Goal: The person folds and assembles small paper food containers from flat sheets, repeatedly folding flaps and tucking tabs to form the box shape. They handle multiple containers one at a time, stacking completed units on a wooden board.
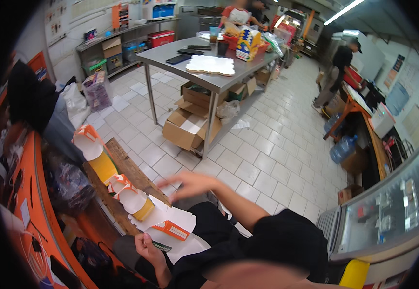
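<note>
A flattened paperboard food carton (175, 230), white with an orange patterned panel, lies across my lap. My left hand (150, 249) is closed at its near edge, with the thumb up, beside a green-patterned strip. Above the carton's far edge is my right hand (190, 185), slightly blurred, fingers stretched out and nothing visible in them. Just left of the carton, a stack of folded orange, white and yellow cartons (135, 202) rests on a wooden bench (135, 166). A second carton stack (94, 153) stands farther along that bench.
A steel table (171, 60) ahead bears phones, white sheets (210, 64), cups and cartons. Cardboard boxes (185, 126) sit beneath it. An orange counter (38, 202) runs along my left; a glass display case (388, 216) stands at right. Other people work at the back.
</note>
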Demonstrator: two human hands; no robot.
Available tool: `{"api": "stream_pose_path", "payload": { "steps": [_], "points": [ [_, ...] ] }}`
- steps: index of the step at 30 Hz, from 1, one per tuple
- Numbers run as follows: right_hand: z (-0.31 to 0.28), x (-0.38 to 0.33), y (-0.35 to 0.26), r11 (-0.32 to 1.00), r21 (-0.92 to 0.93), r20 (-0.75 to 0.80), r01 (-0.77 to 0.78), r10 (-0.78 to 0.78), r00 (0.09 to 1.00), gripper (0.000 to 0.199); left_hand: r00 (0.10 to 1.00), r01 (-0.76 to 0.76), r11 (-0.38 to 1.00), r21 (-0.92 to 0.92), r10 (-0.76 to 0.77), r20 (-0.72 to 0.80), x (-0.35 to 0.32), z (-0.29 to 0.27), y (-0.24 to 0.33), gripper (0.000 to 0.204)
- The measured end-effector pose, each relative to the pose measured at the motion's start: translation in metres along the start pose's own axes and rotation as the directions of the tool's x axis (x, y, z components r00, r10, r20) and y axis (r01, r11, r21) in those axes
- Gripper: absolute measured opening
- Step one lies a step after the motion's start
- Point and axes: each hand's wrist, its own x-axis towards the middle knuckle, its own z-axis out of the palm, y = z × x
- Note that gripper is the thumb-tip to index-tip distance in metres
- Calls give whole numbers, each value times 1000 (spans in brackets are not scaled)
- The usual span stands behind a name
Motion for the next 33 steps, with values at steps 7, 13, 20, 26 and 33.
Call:
{"api": "stream_pose_path", "payload": {
  "steps": [7, 13, 20, 26, 33],
  "points": [
    [149, -17, 49, 727, 630, 205, -272, 182, 962, 37, 998, -55, 998, 28, 55, -5, 8, -13, 2, 14],
    [161, -13, 24, 996, -65, 87, -56, 61, 994, 28, 895, -446, 639, 627, 301, 329, 10, -27, 34, 21],
    [152, -5, 9, 986, 137, 234, -98, 64, 970, 28, 882, -472, 480, 740, 249, 401, 15, -26, 35, 39],
    [159, -4, 10, 970, 227, 281, -88, 21, 960, 30, 983, -185, 713, 676, 127, 136, 17, -51, 43, 38],
    [152, -10, 27, 807, 560, -30, -187, 245, 969, 27, 937, -272, 961, -37, 256, -239, 31, -46, 43, 29]
  ]
}}
